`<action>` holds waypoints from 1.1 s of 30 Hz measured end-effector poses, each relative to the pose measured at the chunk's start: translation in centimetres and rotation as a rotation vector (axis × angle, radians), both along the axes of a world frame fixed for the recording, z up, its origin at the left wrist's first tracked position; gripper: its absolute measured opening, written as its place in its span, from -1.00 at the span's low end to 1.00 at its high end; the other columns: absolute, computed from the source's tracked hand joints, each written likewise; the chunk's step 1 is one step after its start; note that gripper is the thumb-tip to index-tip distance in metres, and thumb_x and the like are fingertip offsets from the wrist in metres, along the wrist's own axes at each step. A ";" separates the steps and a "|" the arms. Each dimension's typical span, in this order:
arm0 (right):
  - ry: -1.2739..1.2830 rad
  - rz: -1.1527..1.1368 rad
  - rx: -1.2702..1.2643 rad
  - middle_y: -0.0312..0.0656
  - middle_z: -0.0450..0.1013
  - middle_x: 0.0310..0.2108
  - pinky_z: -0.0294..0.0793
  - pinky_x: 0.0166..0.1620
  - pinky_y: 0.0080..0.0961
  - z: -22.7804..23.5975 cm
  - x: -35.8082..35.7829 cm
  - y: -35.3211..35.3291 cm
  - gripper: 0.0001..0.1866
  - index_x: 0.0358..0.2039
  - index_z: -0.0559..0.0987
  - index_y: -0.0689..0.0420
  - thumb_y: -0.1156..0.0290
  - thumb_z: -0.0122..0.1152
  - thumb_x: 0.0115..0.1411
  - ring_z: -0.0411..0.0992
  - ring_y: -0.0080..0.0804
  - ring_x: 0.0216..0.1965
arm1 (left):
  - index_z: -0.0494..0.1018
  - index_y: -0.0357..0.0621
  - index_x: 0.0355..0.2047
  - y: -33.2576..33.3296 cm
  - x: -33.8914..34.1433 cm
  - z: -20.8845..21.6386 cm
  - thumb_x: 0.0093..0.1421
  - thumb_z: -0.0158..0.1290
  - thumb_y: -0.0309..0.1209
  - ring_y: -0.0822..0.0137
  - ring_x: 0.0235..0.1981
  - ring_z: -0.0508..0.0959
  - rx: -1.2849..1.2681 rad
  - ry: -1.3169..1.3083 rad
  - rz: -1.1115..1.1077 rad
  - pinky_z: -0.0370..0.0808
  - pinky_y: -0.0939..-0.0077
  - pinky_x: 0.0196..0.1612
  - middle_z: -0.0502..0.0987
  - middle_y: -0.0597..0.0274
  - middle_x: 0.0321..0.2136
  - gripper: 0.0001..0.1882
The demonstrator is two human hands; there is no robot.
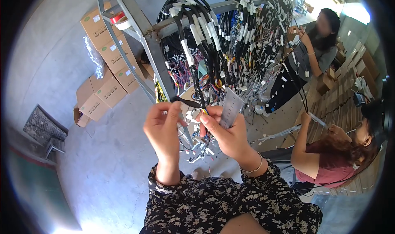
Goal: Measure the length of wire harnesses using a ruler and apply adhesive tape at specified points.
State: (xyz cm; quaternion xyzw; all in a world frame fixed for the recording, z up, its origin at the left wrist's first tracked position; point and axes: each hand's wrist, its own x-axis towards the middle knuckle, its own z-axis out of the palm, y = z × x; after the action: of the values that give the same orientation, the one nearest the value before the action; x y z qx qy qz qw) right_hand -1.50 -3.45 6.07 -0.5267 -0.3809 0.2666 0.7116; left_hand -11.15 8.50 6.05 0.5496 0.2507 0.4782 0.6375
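A wiring harness wrapped in black [198,88] hangs in front of me, with coloured wires showing at its lower part. My right hand [231,138] pinches it between thumb and fingers there. The same hand carries a flat silvery ruler-like strip [231,109], tilted upright against the fingers. To the left, my left hand [163,125] is closed on one end of a strip of black tape [188,102]. That tape stretches across to the harness, just above my right thumb. The fingertips behind the harness are partly hidden.
A metal rack [150,53] bears many hanging harnesses [263,32]. Tape rolls [120,20] sit on its left side. Cardboard boxes [109,88] are stacked at left. Two co-workers handle cables at right, one in grey [325,48], one in dark red [329,158], near flattened cartons [335,106].
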 end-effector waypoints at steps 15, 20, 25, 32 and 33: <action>-0.109 -0.054 -0.017 -0.42 0.43 -0.61 0.13 -0.55 -0.74 -0.3 1.5 -0.8 -0.84 -0.24 0.59 0.25 0.42 0.14 0.32 0.19 -0.84 -0.60 | 0.48 -0.30 -0.36 1.3 1.1 5.4 0.15 0.20 -0.52 0.37 -0.56 0.47 0.762 0.376 -0.424 0.38 0.49 -0.50 0.47 0.17 -0.52 -0.88; -0.005 0.099 -0.044 -0.40 0.43 -0.62 0.14 -0.54 -0.72 0.7 2.4 -1.1 -0.82 -0.27 0.59 0.24 0.38 0.13 0.32 0.21 -0.79 -0.61 | 0.48 -0.29 -0.46 2.8 1.5 4.4 0.15 0.17 -0.55 0.34 -0.60 0.38 0.825 0.192 -0.572 0.27 0.48 -0.52 0.38 0.21 -0.60 -0.91; 0.237 0.019 0.229 -0.19 0.44 -0.61 0.32 -0.55 -0.61 1.8 2.8 -3.0 -0.89 -0.30 0.54 0.30 0.52 0.09 0.27 0.36 -0.57 -0.65 | 0.47 -0.21 -0.51 8.0 -2.9 -2.6 0.23 0.06 -0.53 0.62 -0.56 0.27 0.298 0.221 0.012 0.16 0.64 -0.51 0.36 0.47 -0.59 -0.85; 0.181 0.373 -0.029 -0.14 0.60 -0.40 0.00 -0.59 -0.76 2.6 4.0 -1.9 -0.66 -0.10 0.60 0.27 0.24 0.05 0.37 0.10 -0.81 -0.66 | 0.53 -0.43 -0.25 6.2 -21.0 -11.1 0.26 0.02 -0.46 0.29 -0.53 0.55 -0.221 0.156 -0.446 0.49 0.49 -0.41 0.54 0.06 -0.57 -0.78; 0.196 0.406 -0.046 -0.12 0.60 -0.37 -0.01 -0.59 -0.77 2.2 4.0 -1.9 -0.64 -0.04 0.59 0.27 0.24 0.03 0.38 0.06 -0.82 -0.66 | 0.52 -0.45 -0.16 6.3 -21.1 -12.4 0.23 0.03 -0.53 0.24 -0.48 0.59 -0.237 0.477 -0.264 0.54 0.44 -0.32 0.58 0.01 -0.50 -0.77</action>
State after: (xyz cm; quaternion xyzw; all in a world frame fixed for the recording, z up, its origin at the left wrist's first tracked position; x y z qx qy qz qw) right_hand 2.52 -5.34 8.29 -0.4268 -0.4017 0.4627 0.6651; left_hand -32.23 14.85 -6.38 0.5962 0.3737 0.2158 0.6771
